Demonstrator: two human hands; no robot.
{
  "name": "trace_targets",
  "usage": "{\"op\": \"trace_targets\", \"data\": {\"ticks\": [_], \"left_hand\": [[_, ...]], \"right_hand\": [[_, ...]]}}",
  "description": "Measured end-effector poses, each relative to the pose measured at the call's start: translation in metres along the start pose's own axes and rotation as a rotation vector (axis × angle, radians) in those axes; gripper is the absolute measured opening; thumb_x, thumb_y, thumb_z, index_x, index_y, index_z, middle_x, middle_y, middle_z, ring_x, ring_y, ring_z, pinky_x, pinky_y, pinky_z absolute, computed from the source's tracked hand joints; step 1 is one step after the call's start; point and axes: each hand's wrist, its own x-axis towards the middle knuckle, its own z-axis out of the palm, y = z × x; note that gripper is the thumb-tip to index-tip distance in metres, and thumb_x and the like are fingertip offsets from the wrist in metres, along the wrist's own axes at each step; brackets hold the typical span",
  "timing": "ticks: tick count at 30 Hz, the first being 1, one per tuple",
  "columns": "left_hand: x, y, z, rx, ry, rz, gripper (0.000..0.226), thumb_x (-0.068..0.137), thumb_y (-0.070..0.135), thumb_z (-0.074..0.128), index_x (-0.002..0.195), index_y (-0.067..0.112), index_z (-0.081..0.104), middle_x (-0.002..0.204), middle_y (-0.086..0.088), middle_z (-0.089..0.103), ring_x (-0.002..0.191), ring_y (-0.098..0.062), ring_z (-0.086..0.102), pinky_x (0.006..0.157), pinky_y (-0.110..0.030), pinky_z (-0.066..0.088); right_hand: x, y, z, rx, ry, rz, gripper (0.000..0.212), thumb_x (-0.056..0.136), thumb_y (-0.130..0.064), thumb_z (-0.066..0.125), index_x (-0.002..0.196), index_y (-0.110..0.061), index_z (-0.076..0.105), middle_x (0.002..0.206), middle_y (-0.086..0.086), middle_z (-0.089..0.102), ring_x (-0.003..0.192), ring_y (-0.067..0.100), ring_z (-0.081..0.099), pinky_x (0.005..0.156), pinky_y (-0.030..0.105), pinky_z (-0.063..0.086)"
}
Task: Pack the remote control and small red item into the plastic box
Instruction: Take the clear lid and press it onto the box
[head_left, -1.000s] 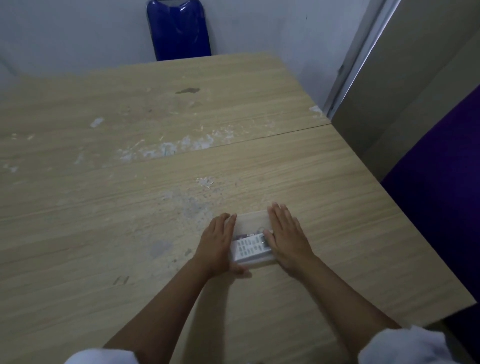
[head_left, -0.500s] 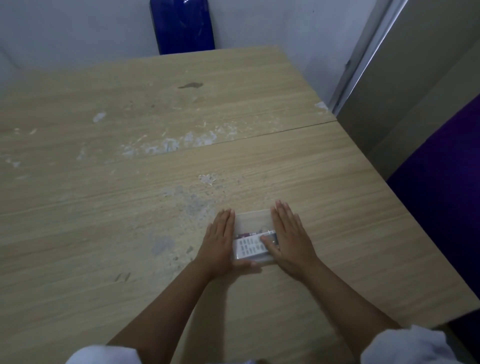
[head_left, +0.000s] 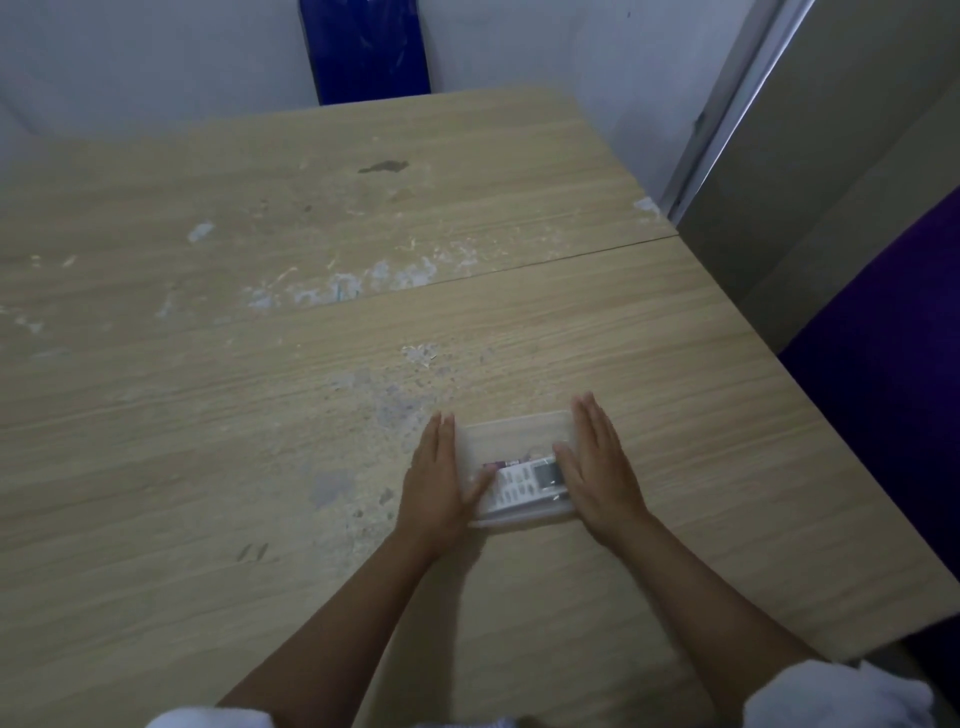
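Observation:
A small clear plastic box (head_left: 511, 436) with its lid on lies on the wooden table (head_left: 260, 415) near the front right. Inside, through the lid, shows a white remote control (head_left: 524, 483) and behind it a small red item (head_left: 496, 464). My left hand (head_left: 434, 486) lies flat against the box's left side, thumb over the lid. My right hand (head_left: 597, 467) presses flat against the right side, thumb on the lid. Both hands clasp the box between them.
A blue chair back (head_left: 363, 49) stands behind the table's far edge against the wall. A purple surface (head_left: 893, 364) lies beyond the table's right edge, beside a grey door frame (head_left: 727, 119). The tabletop has scuffed white patches.
My hands have stayed on the box, with the fingers stretched out flatter along its sides. The view has tilted slightly down; the box has not moved on the table.

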Motion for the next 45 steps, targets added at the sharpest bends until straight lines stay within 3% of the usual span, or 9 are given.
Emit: {"op": "trace_targets", "data": {"ticks": [3,5,7,15,19,24,36,40,45], "left_hand": [[-0.001,-0.004,0.006,-0.156,0.227,-0.105,0.030,0.095,0.021,0.047,0.119,0.007,0.056,0.115,-0.019,0.060,0.107,-0.030,0.054,0.091,-0.039,0.043],[0.000,-0.003,0.010,-0.243,0.252,-0.165,0.022,0.094,0.017,0.047,0.093,0.006,0.065,0.091,-0.017,0.068,0.084,-0.027,0.059,0.072,-0.032,0.041],[0.002,-0.001,0.011,-0.280,0.257,-0.224,0.023,0.094,0.017,0.048,0.089,0.002,0.065,0.089,-0.017,0.068,0.079,-0.025,0.058,0.069,-0.029,0.037],[0.003,0.000,0.007,-0.398,0.220,-0.376,0.023,0.092,0.022,0.052,0.094,0.005,0.067,0.090,-0.010,0.070,0.080,-0.022,0.060,0.073,-0.029,0.043],[-0.003,0.002,0.006,-0.424,0.115,-0.509,0.026,0.094,0.032,0.048,0.099,0.008,0.053,0.089,-0.002,0.057,0.083,-0.020,0.055,0.074,-0.030,0.041],[0.009,0.010,0.002,-0.439,0.103,-0.502,0.007,0.085,0.013,0.051,0.085,0.007,0.055,0.074,0.001,0.055,0.070,-0.017,0.051,0.059,-0.028,0.040],[0.159,0.068,-0.007,-0.497,0.087,-0.360,0.033,0.073,0.000,0.057,0.105,0.007,0.063,0.102,-0.014,0.070,0.095,-0.030,0.065,0.088,-0.043,0.054],[0.204,0.086,-0.008,-0.495,0.082,-0.269,0.058,0.073,-0.006,0.062,0.129,0.005,0.051,0.100,-0.009,0.064,0.086,-0.021,0.060,0.088,-0.037,0.053],[0.237,0.097,-0.003,-0.521,0.108,-0.255,0.060,0.072,-0.010,0.062,0.129,0.003,0.051,0.098,-0.006,0.062,0.083,-0.018,0.059,0.088,-0.038,0.056]], "right_hand": [[0.003,0.002,0.004,-0.073,0.069,0.099,0.053,0.095,-0.033,0.036,0.144,-0.016,0.025,0.137,0.017,0.044,0.120,0.034,0.040,0.102,0.045,0.036],[0.003,0.003,0.007,-0.083,0.073,0.142,0.053,0.095,-0.032,0.038,0.144,-0.017,0.025,0.122,0.019,0.049,0.108,0.035,0.045,0.095,0.047,0.040],[0.004,0.005,0.009,-0.086,0.056,0.160,0.053,0.096,-0.033,0.038,0.144,-0.017,0.024,0.120,0.018,0.049,0.107,0.034,0.045,0.095,0.047,0.039],[0.005,0.004,0.008,-0.032,0.062,0.176,0.037,0.094,-0.031,0.040,0.125,-0.010,0.044,0.117,0.018,0.054,0.107,0.036,0.049,0.093,0.045,0.042],[0.003,0.003,0.010,0.204,0.186,0.309,0.019,0.089,-0.018,0.047,0.101,-0.007,0.055,0.104,0.017,0.062,0.094,0.034,0.057,0.081,0.041,0.048],[0.027,-0.001,-0.002,0.334,0.264,0.424,0.012,0.081,-0.009,0.052,0.087,-0.006,0.062,0.095,0.016,0.065,0.080,0.027,0.056,0.072,0.031,0.041],[0.174,0.017,-0.063,0.516,0.353,0.471,0.033,0.075,0.001,0.050,0.103,-0.009,0.064,0.102,0.014,0.069,0.093,0.026,0.065,0.086,0.038,0.056],[0.215,0.025,-0.077,0.539,0.358,0.446,0.039,0.077,0.001,0.048,0.112,-0.009,0.062,0.111,0.014,0.067,0.102,0.025,0.063,0.093,0.038,0.053],[0.248,0.034,-0.078,0.543,0.338,0.468,0.041,0.079,0.001,0.048,0.119,-0.005,0.058,0.122,0.015,0.063,0.113,0.027,0.059,0.101,0.041,0.048]]}}
